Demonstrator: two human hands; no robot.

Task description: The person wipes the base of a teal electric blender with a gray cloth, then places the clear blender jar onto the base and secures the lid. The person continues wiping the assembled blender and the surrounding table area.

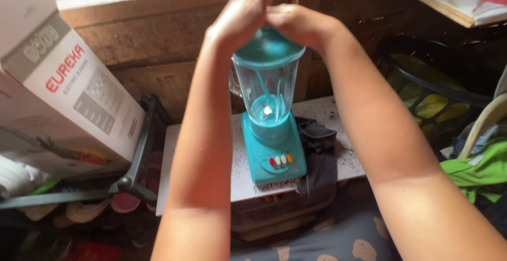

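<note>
One teal plastic blender [272, 134] with a clear jar stands mid-tabletop on the white table [348, 160]. Left hand [245, 10] flat and right hand [298, 23] cupped press its teal lid [269, 52]. One white rectangular carton [63, 76], red-lettered, leans beyond the left edge.

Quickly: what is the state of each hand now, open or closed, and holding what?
Left hand: open, palm flat over the teal blender lid.
Right hand: curled, resting on the same lid; a firm grip cannot be told.

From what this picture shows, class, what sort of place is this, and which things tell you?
Probably a rustic home kitchen corner: a teal electric blender stands on a small white table, beside its cardboard box, against a rough wooden wall.
</note>
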